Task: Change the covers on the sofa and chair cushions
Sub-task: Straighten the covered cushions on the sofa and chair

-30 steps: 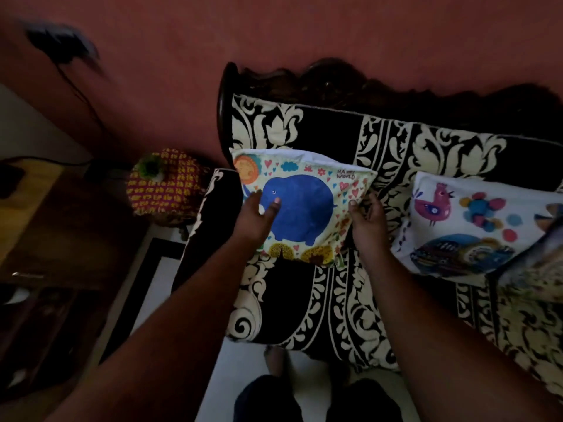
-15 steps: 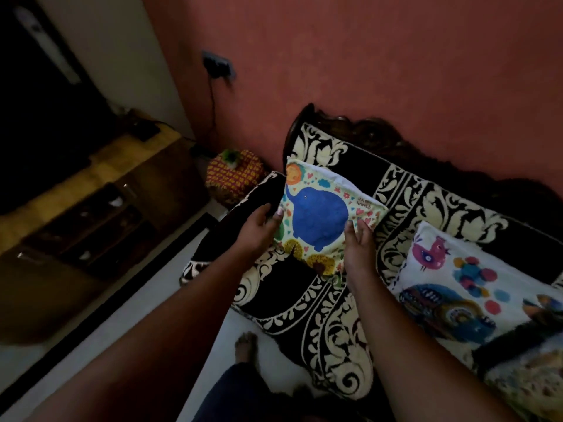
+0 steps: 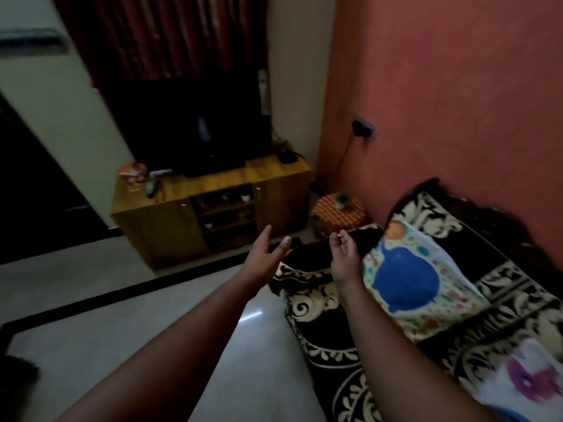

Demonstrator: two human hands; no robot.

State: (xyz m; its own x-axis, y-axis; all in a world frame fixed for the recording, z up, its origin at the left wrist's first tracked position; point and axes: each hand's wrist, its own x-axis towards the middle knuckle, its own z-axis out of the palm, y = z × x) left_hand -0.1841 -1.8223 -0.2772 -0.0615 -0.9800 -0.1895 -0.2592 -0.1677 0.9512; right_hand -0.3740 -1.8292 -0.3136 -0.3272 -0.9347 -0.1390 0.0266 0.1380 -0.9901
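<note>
The elephant-print cushion (image 3: pixel 408 278) leans against the backrest of the black-and-cream patterned sofa (image 3: pixel 329 303), just right of the right hand's fingers (image 3: pixel 339 239) and not touching them. A second printed cushion (image 3: pixel 524 382), blurred, lies on the seat lower right, well behind both hands. The right hand (image 3: pixel 345 257) hovers over the sofa's front corner with its fingers loosely curled and holding nothing; the left hand (image 3: pixel 263 258) hangs just beside it, fingers spread and released, also empty. Between the two hands there is a narrow gap of open air. Below and left of the left fingers the pale floor (image 3: pixel 122 330) lies bare, bordered by a dark strip, giving wide room on that side; the sofa's arm edge ends directly under the right fingers. Beyond the fingertips stands a wooden TV cabinet (image 3: pixel 170 217), its open middle shelves holding small pale items too dim to identify, with a dark television (image 3: pixel 195 126) on top. Right of the cabinet, past the right fingers, sits a red-and-yellow patterned pouf (image 3: pixel 338 217) with a small green plant (image 3: pixel 341 198) on it, against the terracotta wall (image 3: pixel 457 102).
</note>
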